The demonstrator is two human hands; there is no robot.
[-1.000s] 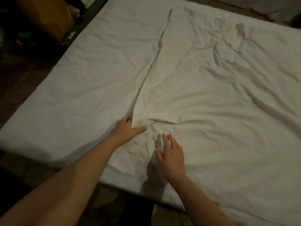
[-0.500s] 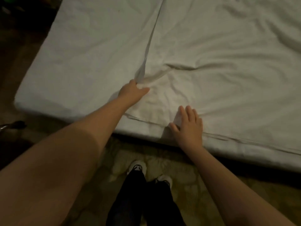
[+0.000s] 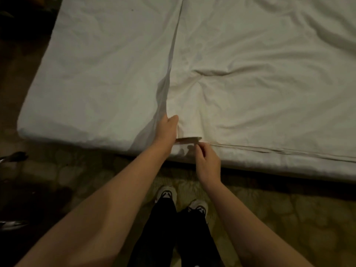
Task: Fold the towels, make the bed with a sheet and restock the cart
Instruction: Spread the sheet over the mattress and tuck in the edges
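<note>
Shoes point(image 3: 166, 193), carpet point(image 3: 289, 218) below sheet point(image 3: 250, 103) edge

Drawn back toward the near edge with left hand point(image 3: 166, 130) gripping sheet point(image 3: 250, 83) fold; shifted right hand point(image 3: 208, 162) from flat to pinching near hem.

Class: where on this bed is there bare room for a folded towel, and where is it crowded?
Free: the bed between its left side and the sheet's raised edge; also the rumpled sheet right of that. Crowded: near edge, at left hand and right hand.
</note>
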